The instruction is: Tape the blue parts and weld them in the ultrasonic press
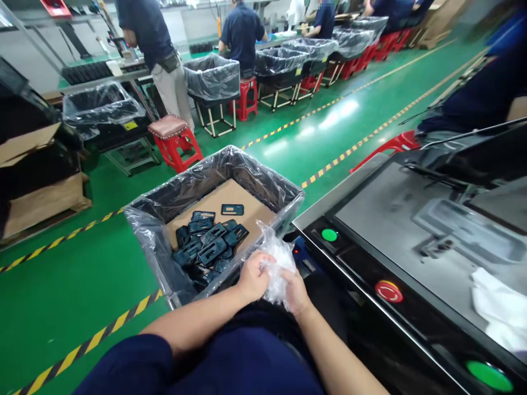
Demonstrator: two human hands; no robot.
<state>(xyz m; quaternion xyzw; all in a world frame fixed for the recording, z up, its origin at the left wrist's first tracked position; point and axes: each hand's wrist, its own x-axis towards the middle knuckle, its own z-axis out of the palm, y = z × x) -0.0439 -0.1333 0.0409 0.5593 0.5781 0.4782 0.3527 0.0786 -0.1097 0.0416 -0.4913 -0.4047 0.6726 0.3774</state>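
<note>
A crumpled clear plastic bag [278,269] is held between my two hands, close in front of my body. My left hand [256,274] grips its left side with the fingers curled in. On the other side, my right hand [295,291] is closed on the bag's lower right part. Just beyond my hands stands a bin lined with clear plastic [148,219]. A sheet of brown cardboard [230,192] lies inside it, with a loose pile of dark flat plastic parts [212,241] that have slots cut in them. One such part [233,209] lies apart from the pile.
To my right is a machine bench with a green button [329,235], a red emergency stop [389,292] and a white cloth [498,307]. A red stool [175,142] stands beyond the bin. Several co-workers work along the far bench; another person [473,93] sits at right.
</note>
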